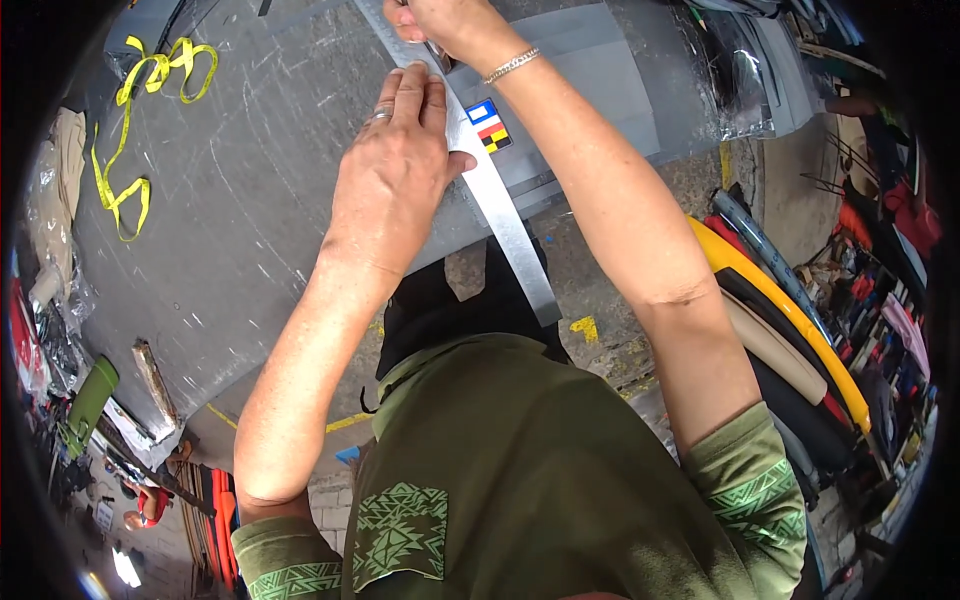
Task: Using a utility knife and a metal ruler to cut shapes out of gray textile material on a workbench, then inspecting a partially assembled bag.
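Scuffed grey counter (240,230) underneath, the left hand (395,165) presses flat over the metal ruler (507,230), seemingly to stop it sliding; the right hand (455,25) curls just beyond, its grip unclear.

No lettering can be read

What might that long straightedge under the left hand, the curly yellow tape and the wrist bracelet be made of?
Straightedge: most likely metal with a dull silver finish, judging by its bright sheen.
Yellow tape: perhaps smooth plastic or coated cloth, I can't tell which; it's thin and curls in loose loops.
Bracelet: probably metal, silver-coloured and shiny, with what look like small links.
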The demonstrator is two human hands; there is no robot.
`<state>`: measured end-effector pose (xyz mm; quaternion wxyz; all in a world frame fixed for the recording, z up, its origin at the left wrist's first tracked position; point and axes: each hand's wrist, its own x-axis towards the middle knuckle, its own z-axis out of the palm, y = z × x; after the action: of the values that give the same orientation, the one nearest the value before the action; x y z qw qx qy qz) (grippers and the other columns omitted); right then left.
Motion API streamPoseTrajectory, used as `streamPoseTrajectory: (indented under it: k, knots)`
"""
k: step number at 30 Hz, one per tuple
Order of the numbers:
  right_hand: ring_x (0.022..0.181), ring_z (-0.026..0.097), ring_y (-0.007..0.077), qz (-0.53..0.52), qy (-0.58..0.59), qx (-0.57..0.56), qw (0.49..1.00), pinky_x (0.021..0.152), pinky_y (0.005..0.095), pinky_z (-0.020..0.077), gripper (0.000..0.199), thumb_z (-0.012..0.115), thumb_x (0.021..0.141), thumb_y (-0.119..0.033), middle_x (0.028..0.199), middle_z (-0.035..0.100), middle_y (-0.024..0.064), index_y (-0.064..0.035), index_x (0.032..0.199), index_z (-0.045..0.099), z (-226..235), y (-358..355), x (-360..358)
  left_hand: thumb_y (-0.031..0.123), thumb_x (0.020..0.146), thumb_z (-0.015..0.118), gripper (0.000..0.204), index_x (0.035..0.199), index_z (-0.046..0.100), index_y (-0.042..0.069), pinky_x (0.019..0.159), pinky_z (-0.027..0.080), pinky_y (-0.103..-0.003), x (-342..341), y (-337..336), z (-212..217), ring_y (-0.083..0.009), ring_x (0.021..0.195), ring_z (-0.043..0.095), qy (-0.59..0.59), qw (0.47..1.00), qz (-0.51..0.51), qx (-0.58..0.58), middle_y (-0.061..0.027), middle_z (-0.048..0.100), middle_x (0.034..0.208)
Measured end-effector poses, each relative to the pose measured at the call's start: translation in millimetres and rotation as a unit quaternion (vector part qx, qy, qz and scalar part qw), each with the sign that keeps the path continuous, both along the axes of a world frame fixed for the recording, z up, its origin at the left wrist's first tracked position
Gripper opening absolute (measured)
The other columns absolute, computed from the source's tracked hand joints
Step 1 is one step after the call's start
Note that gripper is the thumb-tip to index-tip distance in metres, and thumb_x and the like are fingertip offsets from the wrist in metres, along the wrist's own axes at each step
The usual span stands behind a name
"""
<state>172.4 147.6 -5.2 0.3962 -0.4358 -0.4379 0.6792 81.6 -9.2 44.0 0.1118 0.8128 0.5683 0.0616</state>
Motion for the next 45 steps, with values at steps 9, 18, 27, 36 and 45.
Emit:
streamPoseTrajectory:
  k: [9,18,27,36,45]
  knots:
    - [0.039,0.044,0.0129,-0.008,0.019,0.045,0.999,0.038,0.0286,0.0353,0.055,0.034,0.108,-0.052,0.053,0.048,0.0020,-0.0093,0.077,0.051,0.0,-4.2,1.2,0.037,0.084,0.077,0.077,0.140,0.051,-0.008,0.109,0.051,-0.036,1.8,0.1,2.3,-0.0296,0.140,0.050,0.027,1.000,-0.006,-0.003,-0.0200,0.051,0.146]
    - [0.039,0.044,0.0144,-0.012,0.012,0.070,0.997,0.039,0.0298,0.0352,0.055,0.033,0.107,-0.049,0.052,0.048,0.0034,-0.0078,0.076,0.051,-2.8,-4.7,2.7,0.037,0.087,0.075,0.071,0.140,0.052,-0.005,0.107,0.053,-0.040,0.8,-1.9,-2.7,-0.0313,0.139,0.051,0.007,1.000,-0.003,0.013,-0.0195,0.050,0.149]
    - [0.044,0.049,0.0184,-0.019,-0.011,0.093,0.995,0.042,0.0327,0.0393,0.049,0.036,0.108,-0.042,0.059,0.052,0.0068,-0.0052,0.079,0.051,2.2,-5.8,1.6,0.037,0.087,0.075,0.072,0.140,0.051,-0.004,0.106,0.054,-0.040,-2.7,-2.8,-4.9,-0.0314,0.139,0.051,0.011,1.000,-0.002,0.016,-0.0188,0.051,0.147]
    - [0.084,0.055,0.0507,-0.087,-0.229,0.568,0.786,0.073,0.0540,0.0453,0.016,0.057,0.089,0.003,0.093,0.056,0.0274,0.0044,0.102,0.047,-31.8,7.4,-3.2,0.036,0.086,0.075,0.072,0.141,0.051,-0.005,0.106,0.053,-0.041,-0.5,-0.9,-1.3,-0.0326,0.139,0.051,0.006,1.000,-0.001,0.008,-0.0196,0.051,0.148]
    - [0.082,0.058,0.0477,-0.066,-0.232,0.550,0.800,0.071,0.0524,0.0467,0.017,0.057,0.088,0.004,0.091,0.057,0.0260,0.0051,0.103,0.049,-26.5,5.9,-5.6,0.038,0.087,0.075,0.076,0.141,0.050,-0.008,0.112,0.048,-0.036,-0.5,-0.2,2.2,-0.0291,0.139,0.051,0.030,0.999,-0.007,-0.016,-0.0207,0.052,0.146]
